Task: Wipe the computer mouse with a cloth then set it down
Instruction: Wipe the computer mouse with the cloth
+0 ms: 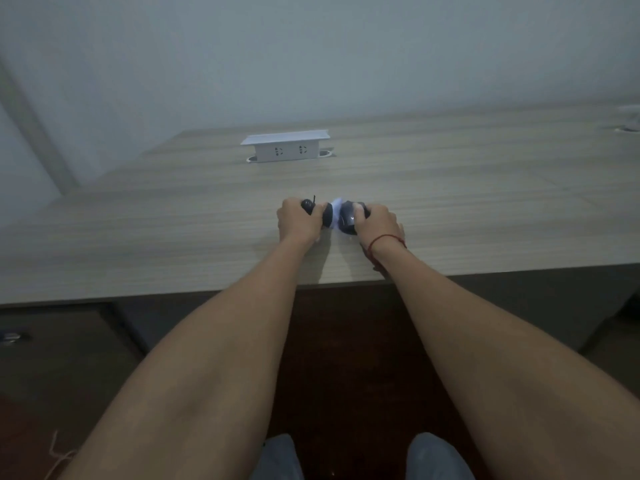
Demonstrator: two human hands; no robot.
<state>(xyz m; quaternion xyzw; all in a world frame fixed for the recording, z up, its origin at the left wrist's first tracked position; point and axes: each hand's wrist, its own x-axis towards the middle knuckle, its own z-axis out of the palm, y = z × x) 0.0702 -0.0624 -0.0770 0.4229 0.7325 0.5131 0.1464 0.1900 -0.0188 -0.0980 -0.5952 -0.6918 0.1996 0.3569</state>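
Observation:
A dark computer mouse is at the middle of the wooden desk, and my right hand is closed over its right side. A pale cloth shows between my two hands, against the mouse's left side. My left hand is closed around a small dark object with a thin black stem sticking up. I cannot tell what that object is. Both hands rest low on the desk top, almost touching each other.
A white pop-up socket box stands on the desk behind the hands. The desk's front edge runs under my forearms. A dark cabinet sits below on the left. A wall rises behind the desk.

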